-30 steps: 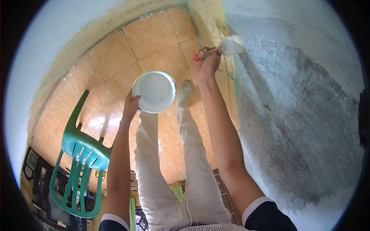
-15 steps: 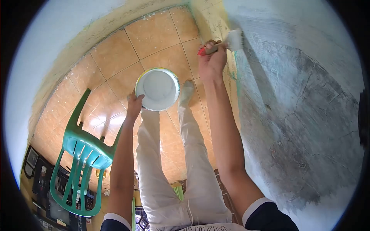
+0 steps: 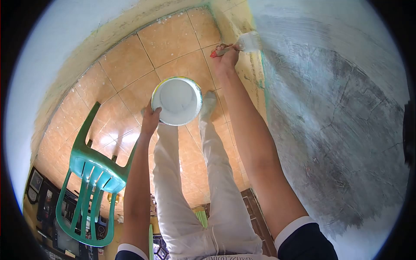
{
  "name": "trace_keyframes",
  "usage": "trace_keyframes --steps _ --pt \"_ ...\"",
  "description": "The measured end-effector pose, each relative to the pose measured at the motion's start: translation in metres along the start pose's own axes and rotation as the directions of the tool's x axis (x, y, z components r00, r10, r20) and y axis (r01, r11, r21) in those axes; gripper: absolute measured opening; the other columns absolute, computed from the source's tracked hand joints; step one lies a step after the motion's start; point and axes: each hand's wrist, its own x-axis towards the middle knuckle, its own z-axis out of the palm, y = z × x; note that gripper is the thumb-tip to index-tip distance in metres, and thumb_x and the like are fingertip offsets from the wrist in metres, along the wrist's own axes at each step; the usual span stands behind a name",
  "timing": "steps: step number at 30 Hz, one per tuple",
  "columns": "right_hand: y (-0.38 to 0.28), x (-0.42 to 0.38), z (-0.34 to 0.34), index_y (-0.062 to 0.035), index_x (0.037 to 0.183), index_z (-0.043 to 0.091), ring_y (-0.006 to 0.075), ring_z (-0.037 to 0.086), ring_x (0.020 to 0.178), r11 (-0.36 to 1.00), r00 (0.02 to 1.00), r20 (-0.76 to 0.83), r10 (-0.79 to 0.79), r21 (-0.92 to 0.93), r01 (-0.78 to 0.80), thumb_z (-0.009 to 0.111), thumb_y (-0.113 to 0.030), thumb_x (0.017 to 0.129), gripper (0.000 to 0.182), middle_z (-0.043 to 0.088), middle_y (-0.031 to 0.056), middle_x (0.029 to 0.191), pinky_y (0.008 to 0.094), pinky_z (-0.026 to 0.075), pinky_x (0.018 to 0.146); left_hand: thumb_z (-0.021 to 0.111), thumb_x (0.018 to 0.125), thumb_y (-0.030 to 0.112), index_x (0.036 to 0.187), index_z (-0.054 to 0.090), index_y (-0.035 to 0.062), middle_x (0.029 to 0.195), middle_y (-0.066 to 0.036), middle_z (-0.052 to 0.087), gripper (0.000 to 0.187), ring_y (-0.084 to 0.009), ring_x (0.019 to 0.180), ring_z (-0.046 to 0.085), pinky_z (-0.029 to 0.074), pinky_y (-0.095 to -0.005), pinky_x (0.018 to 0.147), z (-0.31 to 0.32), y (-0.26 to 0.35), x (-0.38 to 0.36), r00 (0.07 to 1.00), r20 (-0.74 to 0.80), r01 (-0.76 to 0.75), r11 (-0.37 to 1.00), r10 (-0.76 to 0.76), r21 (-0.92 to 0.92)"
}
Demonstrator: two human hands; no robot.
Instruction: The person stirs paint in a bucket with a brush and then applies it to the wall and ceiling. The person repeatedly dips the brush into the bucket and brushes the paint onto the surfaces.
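My left hand point(image 3: 151, 118) grips the left rim of a round bucket point(image 3: 201, 104), thumb over the edge. White paint point(image 3: 177, 96) shows inside it. Up near the wall corner, my right hand point(image 3: 226, 58) is closed around the handle of a wide paintbrush point(image 3: 249, 42) with a red handle end. Its pale bristles point right and overlap the edge of the grey wall point(image 3: 329, 117) in this view. White strokes cover the upper part of that wall, while cracked grey plaster shows lower down.
A green plastic chair point(image 3: 97, 167) stands at the left on the orange tiled floor point(image 3: 169, 39). Yellowish wall base point(image 3: 242, 21) borders the floor ahead. At the lower left are a dark cabinet and electronics point(image 3: 65, 221). A brown door point(image 3: 255, 212) is behind my legs.
My right hand and the paintbrush have moved left and slightly down, from over the wall to its edge. The bucket and my left hand have barely shifted.
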Motion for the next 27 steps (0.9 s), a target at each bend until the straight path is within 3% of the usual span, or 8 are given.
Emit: trace_keyframes --steps 4,7,10,12,14,18,19,27 --pt "0.004 0.014 0.000 -0.0161 0.091 0.040 0.0166 0.048 0.061 0.948 0.970 -0.041 0.241 0.223 -0.226 0.032 -0.035 0.111 0.028 0.046 0.0032 0.068 0.0351 0.043 0.061 0.054 0.091 0.007 0.150 0.042 -0.0009 0.132 -0.025 0.060 0.061 -0.0319 0.123 0.059 0.045 -0.0396 0.104 -0.003 -0.001 -0.008 0.999 -0.002 -0.043 0.998 0.044 0.052" --pt "-0.013 0.007 0.000 -0.0159 0.093 0.040 0.0166 0.050 0.063 0.930 0.955 0.021 0.296 0.223 -0.293 0.031 -0.033 0.111 0.027 0.047 0.0035 0.070 0.0340 0.044 0.064 0.053 0.092 0.008 0.150 0.042 -0.0002 0.130 -0.026 0.060 0.060 -0.0335 0.121 0.060 0.046 -0.0406 0.104 -0.005 -0.004 -0.012 0.999 -0.024 -0.043 0.998 0.044 0.054" --pt "-0.033 -0.024 0.001 -0.0154 0.096 0.041 0.0161 0.050 0.065 0.959 0.968 0.186 0.171 0.195 -0.207 0.031 -0.031 0.111 0.024 0.048 0.0039 0.074 0.0341 0.045 0.066 0.053 0.092 0.009 0.150 0.042 0.0006 0.129 -0.027 0.060 0.059 -0.0353 0.120 0.060 0.045 -0.0413 0.104 -0.007 -0.004 -0.013 0.997 -0.034 -0.060 0.994 0.064 0.094" --pt "-0.050 -0.057 0.009 -0.0154 0.098 0.042 0.0157 0.050 0.066 0.970 0.976 0.183 0.115 0.193 -0.150 0.031 -0.031 0.112 0.023 0.049 0.0036 0.076 0.0343 0.045 0.066 0.053 0.093 0.010 0.150 0.042 0.0007 0.129 -0.027 0.060 0.059 -0.0360 0.121 0.060 0.045 -0.0416 0.104 -0.008 -0.004 -0.016 0.997 -0.036 -0.068 0.988 0.074 0.138" --pt "-0.062 -0.091 0.020 -0.0153 0.100 0.042 0.0153 0.050 0.068 0.977 0.982 0.180 0.055 0.192 -0.090 0.031 -0.031 0.112 0.023 0.049 0.0032 0.077 0.0344 0.045 0.067 0.053 0.091 0.007 0.145 0.047 -0.0022 0.130 -0.017 0.064 0.055 -0.0256 0.118 0.061 0.047 -0.0375 0.102 -0.005 0.000 -0.015 0.998 -0.021 -0.063 0.997 0.064 0.054" --pt "-0.048 -0.105 0.024 -0.0157 0.101 0.040 0.0143 0.048 0.067 0.993 0.981 0.153 -0.120 0.029 0.117 0.030 -0.035 0.112 0.025 0.047 0.0015 0.077 0.0336 0.045 0.067 0.052 0.092 0.006 0.147 0.045 -0.0015 0.130 -0.017 0.064 0.056 -0.0254 0.119 0.061 0.047 -0.0375 0.102 -0.002 -0.009 -0.005 0.997 -0.034 -0.056 0.983 0.063 0.175" --pt "-0.042 -0.096 0.017 -0.0158 0.100 0.039 0.0142 0.047 0.066 0.985 0.979 0.120 -0.165 -0.030 0.170 0.029 -0.038 0.112 0.027 0.046 0.0010 0.076 0.0332 0.045 0.065 0.052 0.092 0.007 0.148 0.044 -0.0011 0.133 -0.021 0.062 0.057 -0.0308 0.124 0.059 0.045 -0.0394 0.105 0.001 -0.001 -0.005 0.999 -0.017 -0.048 0.988 0.051 0.148" --pt "-0.003 -0.001 -0.025 -0.0174 0.097 0.037 0.0149 0.046 0.061 0.990 0.998 -0.043 0.034 -0.135 -0.040 0.031 -0.036 0.111 0.024 0.046 0.0012 0.070 0.0339 0.039 0.056 0.050 0.092 0.005 0.151 0.042 0.0035 0.137 -0.027 0.058 0.060 -0.0394 0.131 0.054 0.042 -0.0431 0.109 0.007 0.009 -0.011 0.997 -0.021 -0.076 0.992 0.078 0.097"
